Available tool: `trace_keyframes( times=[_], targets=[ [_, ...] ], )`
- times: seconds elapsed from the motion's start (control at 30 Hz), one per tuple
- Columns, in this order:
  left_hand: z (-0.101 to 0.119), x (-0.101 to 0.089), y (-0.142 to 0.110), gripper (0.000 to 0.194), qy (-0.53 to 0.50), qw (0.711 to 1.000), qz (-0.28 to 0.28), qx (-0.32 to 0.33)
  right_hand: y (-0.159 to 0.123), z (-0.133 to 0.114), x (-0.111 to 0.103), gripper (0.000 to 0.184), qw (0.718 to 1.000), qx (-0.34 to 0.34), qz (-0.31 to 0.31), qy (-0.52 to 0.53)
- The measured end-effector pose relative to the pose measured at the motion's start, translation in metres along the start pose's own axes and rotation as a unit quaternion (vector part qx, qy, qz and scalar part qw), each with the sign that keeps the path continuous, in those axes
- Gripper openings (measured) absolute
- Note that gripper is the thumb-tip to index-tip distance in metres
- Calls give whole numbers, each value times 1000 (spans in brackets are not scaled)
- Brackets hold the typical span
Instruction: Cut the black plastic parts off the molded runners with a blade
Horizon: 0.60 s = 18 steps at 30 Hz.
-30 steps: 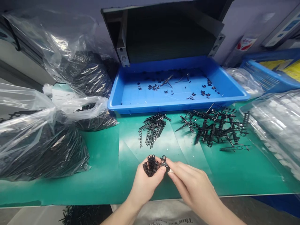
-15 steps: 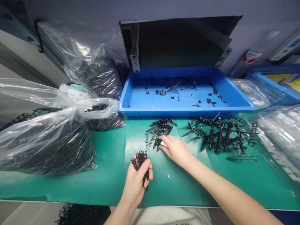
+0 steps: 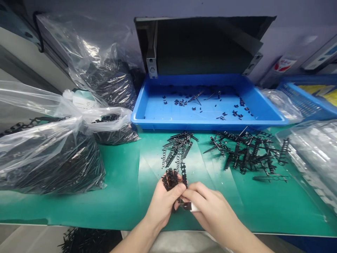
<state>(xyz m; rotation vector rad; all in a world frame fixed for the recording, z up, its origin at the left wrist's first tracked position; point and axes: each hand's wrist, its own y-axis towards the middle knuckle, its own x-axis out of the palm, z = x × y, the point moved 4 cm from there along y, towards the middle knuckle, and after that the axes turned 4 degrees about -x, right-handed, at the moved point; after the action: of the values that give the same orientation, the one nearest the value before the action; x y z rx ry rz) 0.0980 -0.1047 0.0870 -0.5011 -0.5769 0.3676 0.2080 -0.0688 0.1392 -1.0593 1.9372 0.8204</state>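
Observation:
My left hand (image 3: 164, 202) is closed around a bundle of black plastic strips (image 3: 170, 178) with small rings at their ends. One more black ringed strip (image 3: 183, 173) stands up between my two hands, its lower end hidden by the fingers. My right hand (image 3: 210, 203) pinches at that lower end, touching the left thumb. A small white piece (image 3: 195, 208) with a dark end shows under the right fingers; its kind I cannot make out. Just beyond the hands lies a small pile of black ladder-like strips (image 3: 179, 146) on the green mat (image 3: 123, 196).
A blue tray (image 3: 210, 125) with scattered black bits stands behind the pile. Tangled black strips (image 3: 247, 151) lie to the right, by a clear plastic tray (image 3: 313, 154). Plastic bags of black parts (image 3: 52, 161) fill the left. A blue basket (image 3: 297, 95) is at the far right.
My right hand has come back from the pile toward me and met the left hand, with a ringed strip now between them. My left hand has shifted right with its bundle.

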Motion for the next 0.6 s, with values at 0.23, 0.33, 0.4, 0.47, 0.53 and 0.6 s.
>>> trace_keyframes(
  times=[0.23,0.33,0.4,0.47,0.53,0.6],
  targets=[
    [6,4,-8,33,35,999,21,0,-12,3,-1,34,985,52,30,164],
    [8,6,-12,34,37,998,42,-1,-15,14,-8,33,974,139,63,168],
    [9,9,-15,32,37,998,49,2,-14,18,-10,35,974,159,48,152],
    [10,11,-17,30,46,998,53,2,-12,17,-11,37,978,152,20,143],
    [10,12,-18,28,61,997,52,2,-11,15,-11,37,981,143,3,130],
    [9,11,-18,26,75,996,49,5,-11,14,-11,37,985,134,-5,111]
  ],
)
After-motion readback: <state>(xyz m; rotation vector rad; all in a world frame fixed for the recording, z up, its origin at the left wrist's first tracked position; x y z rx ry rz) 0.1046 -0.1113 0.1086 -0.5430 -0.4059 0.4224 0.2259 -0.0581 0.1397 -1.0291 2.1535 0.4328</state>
